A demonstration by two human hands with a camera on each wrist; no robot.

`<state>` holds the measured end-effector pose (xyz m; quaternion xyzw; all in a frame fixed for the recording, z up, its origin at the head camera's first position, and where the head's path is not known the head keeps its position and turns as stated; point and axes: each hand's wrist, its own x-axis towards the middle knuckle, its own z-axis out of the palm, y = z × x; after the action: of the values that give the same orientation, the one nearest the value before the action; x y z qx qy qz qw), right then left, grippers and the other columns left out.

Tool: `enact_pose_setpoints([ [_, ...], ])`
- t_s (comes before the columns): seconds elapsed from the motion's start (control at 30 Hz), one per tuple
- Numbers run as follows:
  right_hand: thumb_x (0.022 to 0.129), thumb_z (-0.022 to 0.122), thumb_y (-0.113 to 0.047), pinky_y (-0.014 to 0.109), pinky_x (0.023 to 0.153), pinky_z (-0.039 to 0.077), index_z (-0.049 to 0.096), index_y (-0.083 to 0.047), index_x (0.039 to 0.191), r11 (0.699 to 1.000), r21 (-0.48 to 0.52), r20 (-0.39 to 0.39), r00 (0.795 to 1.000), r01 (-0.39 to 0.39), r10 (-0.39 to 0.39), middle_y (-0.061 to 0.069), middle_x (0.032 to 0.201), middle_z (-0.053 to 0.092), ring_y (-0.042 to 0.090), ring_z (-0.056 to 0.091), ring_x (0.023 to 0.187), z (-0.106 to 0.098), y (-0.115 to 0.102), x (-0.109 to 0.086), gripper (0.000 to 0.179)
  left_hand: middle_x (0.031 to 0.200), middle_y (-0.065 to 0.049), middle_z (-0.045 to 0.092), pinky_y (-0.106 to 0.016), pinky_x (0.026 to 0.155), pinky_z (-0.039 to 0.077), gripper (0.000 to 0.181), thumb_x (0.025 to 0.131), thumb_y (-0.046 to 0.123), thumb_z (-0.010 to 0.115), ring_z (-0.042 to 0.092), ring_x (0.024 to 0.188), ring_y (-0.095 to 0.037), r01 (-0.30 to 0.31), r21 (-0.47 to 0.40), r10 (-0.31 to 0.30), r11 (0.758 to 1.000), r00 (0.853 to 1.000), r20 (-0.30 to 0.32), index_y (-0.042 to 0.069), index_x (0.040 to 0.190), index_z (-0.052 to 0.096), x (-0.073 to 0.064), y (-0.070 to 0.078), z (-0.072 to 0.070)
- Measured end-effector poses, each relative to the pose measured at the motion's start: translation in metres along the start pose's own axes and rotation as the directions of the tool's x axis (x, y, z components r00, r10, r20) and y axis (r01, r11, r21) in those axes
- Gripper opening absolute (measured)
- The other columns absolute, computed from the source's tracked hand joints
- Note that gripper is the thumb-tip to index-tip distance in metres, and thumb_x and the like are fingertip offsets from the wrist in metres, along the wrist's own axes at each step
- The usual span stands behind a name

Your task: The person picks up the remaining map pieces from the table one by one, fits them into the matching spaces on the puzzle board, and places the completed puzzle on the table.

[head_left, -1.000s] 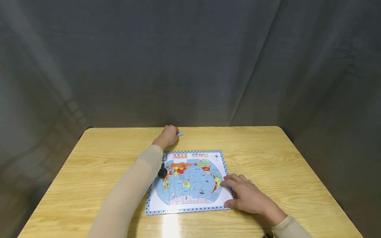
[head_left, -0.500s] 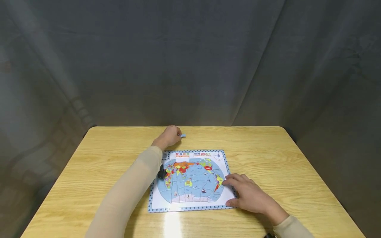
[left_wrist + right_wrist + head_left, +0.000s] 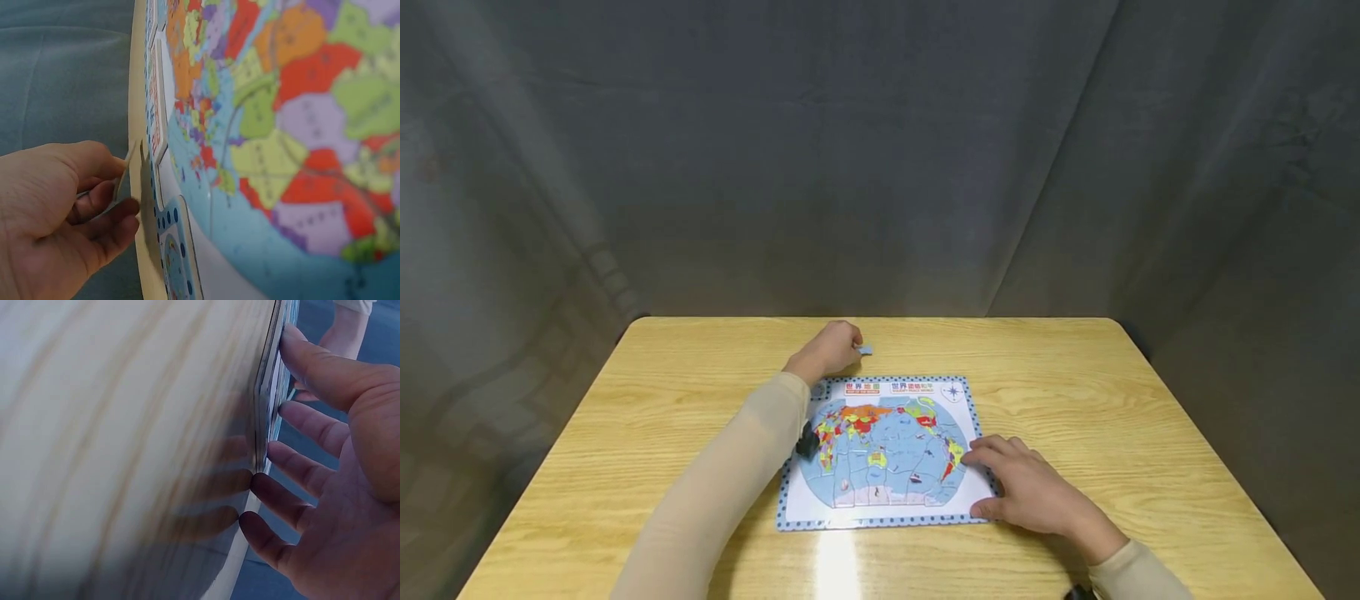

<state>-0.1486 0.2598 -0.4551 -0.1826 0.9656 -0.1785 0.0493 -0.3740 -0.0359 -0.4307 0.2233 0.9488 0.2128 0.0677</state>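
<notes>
A world map jigsaw puzzle (image 3: 887,521) with a blue dotted border lies flat on the table. Beyond its top edge, my left hand (image 3: 831,348) pinches a small light-blue puzzle piece (image 3: 866,350). The left wrist view shows that piece (image 3: 126,170) edge-on, thin, between thumb and fingers, just past the board's border. My right hand (image 3: 1033,493) rests at the right edge of the puzzle, fingers spread and slightly bent. Its fingertips (image 3: 292,334) lie along the board's edge in the right wrist view. The left forearm covers part of the puzzle's left side.
The wooden table (image 3: 647,392) extends on both sides of the puzzle. A dark grey curtain (image 3: 880,167) hangs behind its far edge and along the sides. A glare spot (image 3: 835,567) shines on the wood in front of the puzzle.
My left hand has moved slightly toward the puzzle and to the right with the piece in its fingers. The right hand stays at the puzzle's edge. The head view has shifted a little.
</notes>
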Motion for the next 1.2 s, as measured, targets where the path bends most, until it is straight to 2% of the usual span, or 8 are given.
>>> enact_pose_setpoints([
  [0.2,0.072,0.082,-0.051,0.054,0.099,0.039,0.065,-0.02,0.126,1.0,0.008,-0.007,1.0,0.005,-0.004,0.001,0.136,0.053,0.026,0.048,0.121,-0.001,0.0,0.0,0.064,0.122,-0.014,0.063,-0.039,0.09,0.052,0.028,0.093,0.011,0.065,0.059,0.103,-0.022,0.017,0.029,-0.017,0.999,1.0,0.02,0.0,0.119,0.067,-0.003,0.002,-0.001],
  [0.37,0.072,0.082,-0.05,0.055,0.099,0.039,0.065,-0.02,0.126,1.0,0.02,-0.011,1.0,0.011,-0.01,0.002,0.136,0.054,0.027,0.048,0.122,0.0,-0.001,0.001,0.064,0.118,-0.012,0.064,-0.038,0.086,0.052,0.026,0.093,0.013,0.065,0.058,0.094,-0.02,0.032,0.061,-0.034,0.998,0.999,0.039,0.001,0.116,0.068,-0.005,0.002,-0.003],
  [0.5,0.072,0.082,-0.05,0.055,0.099,0.039,0.065,-0.02,0.126,1.0,0.019,-0.01,1.0,0.008,-0.008,0.002,0.136,0.054,0.027,0.048,0.122,0.0,-0.001,0.002,0.065,0.112,-0.009,0.066,-0.037,0.082,0.053,0.024,0.091,0.014,0.068,0.059,0.09,-0.019,0.03,0.039,-0.032,0.999,0.998,0.048,0.004,0.113,0.07,-0.007,-0.003,-0.003],
  [0.67,0.072,0.082,-0.049,0.056,0.098,0.039,0.065,-0.02,0.126,1.0,0.02,-0.007,1.0,0.006,-0.006,0.003,0.136,0.053,0.027,0.048,0.122,0.0,-0.001,0.004,0.063,0.102,-0.007,0.067,-0.033,0.073,0.052,0.02,0.09,0.011,0.069,0.058,0.081,-0.018,-0.019,0.003,0.019,1.0,0.999,0.037,0.004,0.108,0.071,-0.015,-0.007,-0.002],
  [0.8,0.072,0.082,-0.05,0.057,0.099,0.039,0.065,-0.021,0.125,1.0,0.019,-0.004,1.0,-0.003,0.003,0.002,0.137,0.053,0.027,0.048,0.121,0.0,0.0,0.004,0.063,0.104,-0.006,0.067,-0.032,0.073,0.051,0.021,0.091,0.011,0.065,0.057,0.08,-0.016,-0.063,0.009,0.063,0.998,0.998,0.027,0.005,0.11,0.071,-0.022,-0.006,0.0],
  [1.07,0.073,0.083,-0.048,0.056,0.099,0.039,0.065,-0.021,0.126,1.0,0.009,-0.002,1.0,-0.009,0.009,0.002,0.136,0.054,0.027,0.048,0.121,-0.001,-0.001,0.004,0.063,0.099,-0.002,0.066,-0.032,0.075,0.052,0.018,0.09,0.01,0.066,0.058,0.083,-0.016,-0.093,-0.035,0.095,0.995,0.994,0.053,0.006,0.107,0.072,-0.034,0.007,0.002],
  [1.2,0.072,0.084,-0.047,0.055,0.099,0.039,0.065,-0.02,0.126,1.0,0.01,-0.004,1.0,-0.013,0.013,0.002,0.136,0.054,0.027,0.048,0.121,-0.002,-0.001,0.005,0.063,0.097,-0.001,0.066,-0.03,0.075,0.05,0.017,0.09,0.01,0.067,0.056,0.082,-0.016,-0.117,-0.023,0.119,0.993,0.99,0.071,0.007,0.105,0.072,-0.037,0.013,0.005],
])
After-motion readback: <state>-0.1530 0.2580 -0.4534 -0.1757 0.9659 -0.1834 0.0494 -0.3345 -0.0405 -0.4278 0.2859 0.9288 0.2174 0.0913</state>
